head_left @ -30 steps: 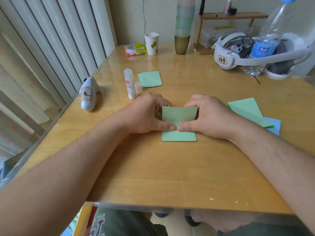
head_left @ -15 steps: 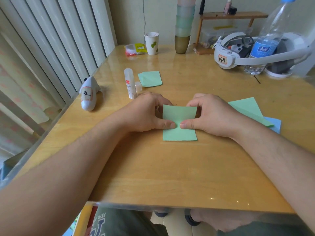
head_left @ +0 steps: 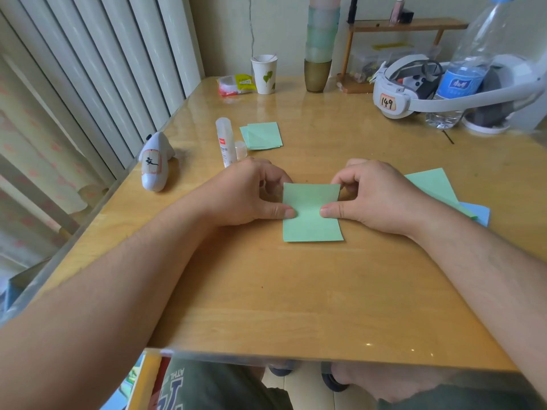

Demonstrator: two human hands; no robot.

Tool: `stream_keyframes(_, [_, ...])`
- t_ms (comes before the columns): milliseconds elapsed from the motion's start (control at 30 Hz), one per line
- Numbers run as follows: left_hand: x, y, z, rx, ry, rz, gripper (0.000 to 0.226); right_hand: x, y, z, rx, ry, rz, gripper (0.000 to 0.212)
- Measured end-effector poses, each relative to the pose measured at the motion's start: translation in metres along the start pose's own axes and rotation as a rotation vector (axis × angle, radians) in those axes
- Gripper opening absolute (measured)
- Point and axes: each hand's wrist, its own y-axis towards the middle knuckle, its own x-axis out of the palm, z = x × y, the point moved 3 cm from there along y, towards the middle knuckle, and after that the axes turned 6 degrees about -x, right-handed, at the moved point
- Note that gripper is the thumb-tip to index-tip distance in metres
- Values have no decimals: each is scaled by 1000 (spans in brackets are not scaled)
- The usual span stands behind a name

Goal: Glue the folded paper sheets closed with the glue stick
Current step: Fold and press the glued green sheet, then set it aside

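A green folded paper sheet [head_left: 312,213] lies flat in the middle of the wooden table [head_left: 296,291]. My left hand [head_left: 251,193] holds its left edge, thumb pressed on the crease and fingers curled at the upper left corner. My right hand [head_left: 376,196] mirrors this on the right edge. An uncapped white glue stick [head_left: 224,143] stands upright behind my left hand, its cap [head_left: 241,149] beside it. A small pile of green folded sheets [head_left: 262,136] lies just beyond the glue. More green sheets [head_left: 435,184] on a blue sheet [head_left: 478,211] lie to the right of my right hand.
A white shark-shaped object [head_left: 155,164] lies at the left table edge. At the back stand a paper cup [head_left: 265,74], a snack packet [head_left: 236,84], stacked tumblers [head_left: 319,48], a white headset [head_left: 414,90], a water bottle [head_left: 464,72] and a small wooden shelf [head_left: 405,25].
My two thumbs, which met at the middle of the sheet, have slid apart along the crease toward its left and right edges. The sheet itself has stayed in place.
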Motion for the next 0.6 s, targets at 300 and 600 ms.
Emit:
stream_keyframes(300, [8, 5, 13, 20, 18, 34, 33, 6, 5, -5, -22, -4, 23, 23])
stream_keyframes(600, [10, 8, 17, 31, 77, 74, 43, 10, 8, -10, -54, -68, 16, 21])
